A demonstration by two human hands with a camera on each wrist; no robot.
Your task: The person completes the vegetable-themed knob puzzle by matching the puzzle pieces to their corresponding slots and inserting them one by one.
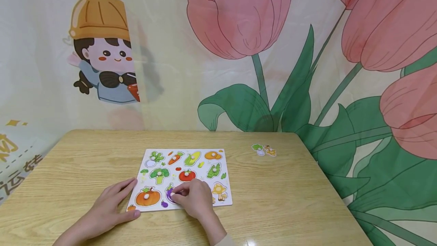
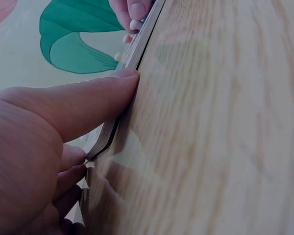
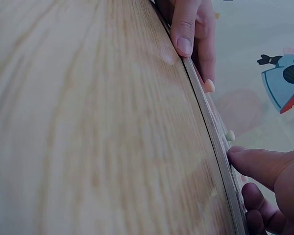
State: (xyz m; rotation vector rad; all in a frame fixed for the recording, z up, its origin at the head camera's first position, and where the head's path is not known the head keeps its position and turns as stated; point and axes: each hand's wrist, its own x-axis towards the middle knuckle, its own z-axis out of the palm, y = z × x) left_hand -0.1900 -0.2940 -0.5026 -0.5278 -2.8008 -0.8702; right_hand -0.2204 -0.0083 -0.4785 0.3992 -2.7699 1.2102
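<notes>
Pinching the small pale knob of a purple aubergine piece (image 1: pixel 169 193), the right hand (image 1: pixel 196 199) works at the near edge of a flat white vegetable peg-puzzle board (image 1: pixel 223 177) lying mid-table on pale wood-grain (image 1: pixel 290 200). The left hand (image 1: pixel 109 208) lies open, thumb against the board's near-left corner. The piece looks light, thin and rigid; the knob is probably the surest place to hold it.

A light wooden table (image 1: pixel 307 200) with a pale grain stands against a printed wall cloth (image 1: pixel 164 98). The cloth shows large pink tulips (image 1: pixel 239 10) on green stems and leaves, and a cartoon child (image 1: pixel 102 48) in an orange hat (partly behind a fold). The light is soft and even.
</notes>
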